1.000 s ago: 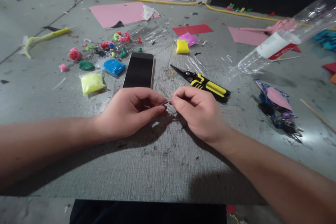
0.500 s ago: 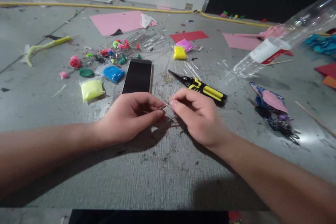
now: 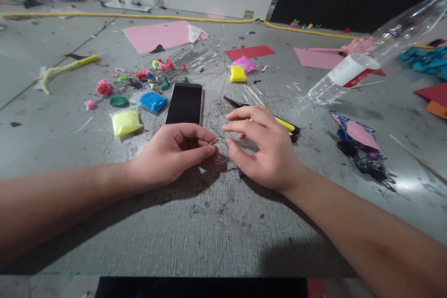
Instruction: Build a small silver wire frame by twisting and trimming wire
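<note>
Between thumb and fingers, my left hand (image 3: 174, 151) pinches a thin silvery wire (image 3: 218, 140) bent into a small loop. My right hand (image 3: 267, 146) is at the wire's right side with its fingers spread; its thumb tip is close to the wire, and I cannot tell if they touch. Behind my right hand lie black-and-yellow pliers (image 3: 286, 125), partly covered by it. A dark-screened phone (image 3: 185, 102) lies just beyond my left hand.
Clay packets in light yellow (image 3: 125, 122), blue (image 3: 152, 102) and bright yellow (image 3: 238, 73) lie on the grey table (image 3: 209, 233). A clear plastic bottle (image 3: 344, 77) leans at right. Pink paper (image 3: 157, 36) and a yellow cord (image 3: 139, 17) are farther back.
My right hand has opened from its pinch on the wire, its fingers now lifted and spread. My left hand keeps its hold on the wire. The view has shifted slightly.
</note>
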`<state>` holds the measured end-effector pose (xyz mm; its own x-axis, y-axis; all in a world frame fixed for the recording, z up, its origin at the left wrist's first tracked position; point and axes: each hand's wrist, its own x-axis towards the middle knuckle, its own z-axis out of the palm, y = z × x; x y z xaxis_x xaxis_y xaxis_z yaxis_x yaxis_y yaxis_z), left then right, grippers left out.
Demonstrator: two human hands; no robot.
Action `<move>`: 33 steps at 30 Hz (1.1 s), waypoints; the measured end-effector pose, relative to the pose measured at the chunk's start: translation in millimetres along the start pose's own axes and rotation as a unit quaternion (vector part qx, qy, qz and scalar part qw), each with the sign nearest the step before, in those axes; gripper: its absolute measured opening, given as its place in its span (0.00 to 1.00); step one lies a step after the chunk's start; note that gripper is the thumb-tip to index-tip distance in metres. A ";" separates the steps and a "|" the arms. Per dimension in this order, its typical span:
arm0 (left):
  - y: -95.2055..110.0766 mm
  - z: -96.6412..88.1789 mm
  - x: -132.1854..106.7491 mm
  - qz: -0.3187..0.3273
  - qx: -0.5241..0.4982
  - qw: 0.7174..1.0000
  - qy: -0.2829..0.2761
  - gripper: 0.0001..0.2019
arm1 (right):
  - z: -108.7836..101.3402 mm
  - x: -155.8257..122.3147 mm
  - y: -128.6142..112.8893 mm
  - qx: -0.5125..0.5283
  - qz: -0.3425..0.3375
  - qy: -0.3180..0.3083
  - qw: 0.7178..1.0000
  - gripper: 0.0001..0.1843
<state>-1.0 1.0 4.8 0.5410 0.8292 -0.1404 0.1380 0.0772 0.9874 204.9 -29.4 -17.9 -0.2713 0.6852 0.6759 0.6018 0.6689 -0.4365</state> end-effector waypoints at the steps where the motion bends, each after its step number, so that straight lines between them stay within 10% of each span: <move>1: 0.0 -0.1 0.0 0.003 0.001 1.000 0.001 0.02 | 0.4 0.1 0.1 -0.005 -0.006 0.000 1.000 0.08; 33: -2.4 -2.4 0.2 -0.008 -0.062 0.998 -0.028 0.03 | -4.5 3.8 8.7 0.191 0.141 -0.099 0.966 0.09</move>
<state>-3.2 2.3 2.6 0.5851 0.7956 -0.1568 0.0459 0.1606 0.9860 212.4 -22.3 -16.4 -0.2979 0.8725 0.3873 0.3611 0.4786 -0.8004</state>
